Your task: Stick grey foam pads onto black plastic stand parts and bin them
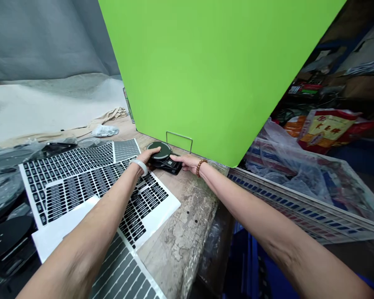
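A black device [173, 165] with a round dark green disc [162, 151] on top lies on the worn wooden table, just in front of a green board. My left hand [148, 155] is closed on its left side, thumb on the disc's edge. From the right, my right hand [187, 161] touches the device with a finger near its small labelled area; the other fingers are curled. Beneath and beside my left forearm lie sheets of black labels [104, 182] and a sheet of grey labels [124, 270].
A large green board [205, 74] stands behind the device, with a wire bracket [179, 135] at its foot. Black round parts [8, 236] and plastic bags lie at the left. To the right is a white crate [299, 211] holding clear plastic, with a red and yellow packet [328, 128] beyond.
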A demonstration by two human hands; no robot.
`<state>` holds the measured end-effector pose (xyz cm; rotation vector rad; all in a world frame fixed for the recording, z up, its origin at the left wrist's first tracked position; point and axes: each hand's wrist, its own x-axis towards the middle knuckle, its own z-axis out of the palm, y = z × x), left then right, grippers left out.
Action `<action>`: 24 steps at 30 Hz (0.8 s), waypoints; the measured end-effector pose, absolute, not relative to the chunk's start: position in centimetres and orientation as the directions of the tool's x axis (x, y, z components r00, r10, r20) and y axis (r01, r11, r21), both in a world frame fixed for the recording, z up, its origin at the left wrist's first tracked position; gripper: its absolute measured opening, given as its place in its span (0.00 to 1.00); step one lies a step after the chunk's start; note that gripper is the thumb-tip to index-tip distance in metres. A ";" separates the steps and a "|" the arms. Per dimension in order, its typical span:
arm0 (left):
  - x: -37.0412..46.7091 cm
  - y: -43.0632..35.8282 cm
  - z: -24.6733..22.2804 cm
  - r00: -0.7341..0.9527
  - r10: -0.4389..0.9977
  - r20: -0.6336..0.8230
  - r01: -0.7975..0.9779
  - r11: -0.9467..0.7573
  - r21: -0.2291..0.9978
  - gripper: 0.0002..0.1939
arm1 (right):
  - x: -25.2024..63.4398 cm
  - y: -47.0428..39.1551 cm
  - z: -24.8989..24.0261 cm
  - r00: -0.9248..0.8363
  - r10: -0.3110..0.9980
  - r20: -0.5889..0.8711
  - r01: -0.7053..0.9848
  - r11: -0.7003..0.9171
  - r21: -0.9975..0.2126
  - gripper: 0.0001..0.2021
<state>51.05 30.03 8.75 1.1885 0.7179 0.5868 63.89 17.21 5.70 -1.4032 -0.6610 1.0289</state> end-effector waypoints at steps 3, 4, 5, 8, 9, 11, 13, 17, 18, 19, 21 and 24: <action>49.9 29.2 8.7 0.741 0.643 -0.195 -0.020 0.312 0.950 0.17 | 63.1 15.8 6.1 0.507 0.842 -0.184 -0.109 -0.149 -0.983 0.23; 49.6 28.9 8.7 0.765 0.619 -0.178 -0.036 0.316 0.948 0.17 | 62.8 15.5 6.3 0.534 0.828 -0.168 -0.082 -0.147 -0.986 0.24; 49.3 28.7 8.6 0.783 0.602 -0.155 -0.057 0.318 0.946 0.17 | 62.4 15.4 6.5 0.556 0.818 -0.148 -0.062 -0.137 -0.989 0.26; 48.8 28.1 8.5 0.803 0.591 -0.082 -0.128 0.304 0.944 0.18 | 61.5 15.2 6.7 0.574 0.813 -0.094 -0.064 -0.070 -0.995 0.30; 48.7 28.0 8.5 0.801 0.596 -0.060 -0.148 0.295 0.944 0.18 | 61.2 15.2 6.7 0.569 0.817 -0.089 -0.081 -0.053 -0.995 0.31; 48.6 27.6 8.7 0.795 0.606 -0.031 -0.175 0.277 0.945 0.18 | 60.6 14.8 6.8 0.565 0.819 -0.104 -0.137 -0.032 -0.990 0.32; 48.5 26.8 9.3 0.798 0.602 -0.028 -0.172 0.272 0.947 0.17 | 60.0 13.8 7.0 0.567 0.816 -0.109 -0.201 0.009 -0.980 0.32; 48.4 22.9 11.6 0.840 0.541 -0.047 -0.131 0.286 0.949 0.16 | 59.2 9.3 7.8 0.571 0.820 -0.027 -0.250 0.143 -0.958 0.27; 48.5 21.4 12.2 0.851 0.525 -0.016 -0.131 0.241 0.962 0.17 | 59.1 7.6 8.0 0.564 0.826 -0.013 -0.259 0.162 -0.952 0.26; 48.6 19.7 12.8 0.856 0.517 -0.024 -0.102 0.213 0.972 0.16 | 59.1 5.7 8.1 0.558 0.830 -0.008 -0.270 0.172 -0.947 0.24; 48.8 15.8 13.5 0.865 0.491 -0.102 0.006 0.195 0.981 0.15 | 59.1 1.4 8.0 0.551 0.834 -0.020 -0.295 0.173 -0.940 0.22; 49.4 9.2 12.7 0.873 0.438 -0.214 0.136 0.203 0.970 0.18 | 59.1 -6.0 6.7 0.529 0.846 -0.073 -0.328 0.125 -0.936 0.21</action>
